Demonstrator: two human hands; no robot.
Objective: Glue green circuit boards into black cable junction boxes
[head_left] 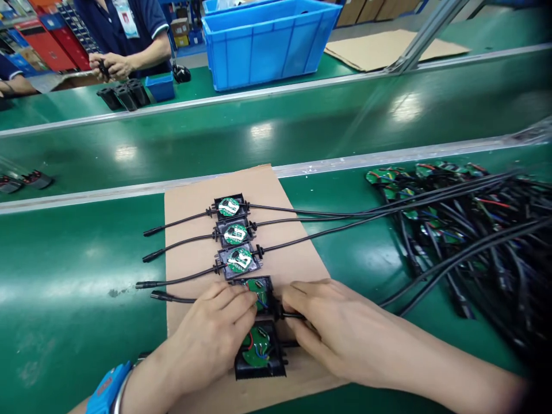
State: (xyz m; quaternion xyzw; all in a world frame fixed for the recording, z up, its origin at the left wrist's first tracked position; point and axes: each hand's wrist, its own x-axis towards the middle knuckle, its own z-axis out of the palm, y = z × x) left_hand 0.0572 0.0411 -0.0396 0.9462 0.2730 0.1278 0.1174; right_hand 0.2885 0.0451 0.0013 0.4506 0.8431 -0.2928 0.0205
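Observation:
A black plastic housing (pixel 271 287) with a round green circuit board (pixel 260 292) in it lies on the cardboard sheet (pixel 194 198). My left hand (pixel 218 330) is closed at the housing's left side, its fingertips on the board's edge. At the right side, the fingers of my right hand (pixel 332 322) pinch the black cable (pixel 294 315) near its grommet. Nearer to me lies another housing (pixel 261 372), its board showing red and blue wires. Farther up sit three housings with boards (pixel 239 260) bearing white patches, cables leaving on both sides.
A tangled pile of black cables with boards (pixel 470 230) covers the right of the green bench (pixel 86 247). Beyond the metal rail, a co-worker's hands (pixel 114 66) hold a black part. A large blue bin (pixel 267 49) and a small blue bin (pixel 160 87) stand there.

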